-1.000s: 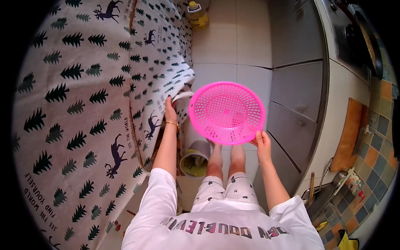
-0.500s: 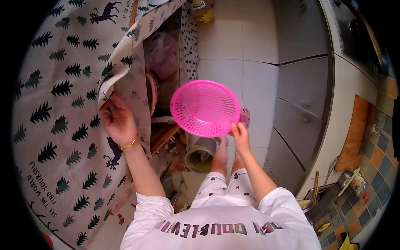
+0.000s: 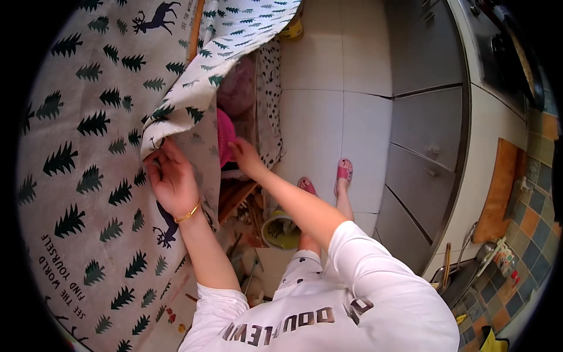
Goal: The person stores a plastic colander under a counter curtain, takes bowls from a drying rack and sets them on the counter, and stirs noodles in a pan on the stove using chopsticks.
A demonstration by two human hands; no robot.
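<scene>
My left hand (image 3: 173,179), with a gold bracelet at the wrist, grips the lifted edge of the tablecloth (image 3: 111,193), which is patterned with green trees and deer. Under the raised cloth, a pink plastic basket (image 3: 224,138) shows only in part, the rest hidden behind the cloth. The fingers of my right hand (image 3: 245,157) are closed on its near rim. Just beyond the basket, a pinkish bundle in clear plastic (image 3: 237,88) lies in the same space under the table.
A bucket (image 3: 280,230) stands on the floor beside my legs. Grey cabinets (image 3: 422,123) run along the right, with a stove, a wooden board (image 3: 497,188) and a sink. A yellow-labelled bottle (image 3: 292,29) is at the top.
The left hand has taken the cloth edge and folded it up and leftward. My right hand has carried the basket from in front of me leftward into the space under the table.
</scene>
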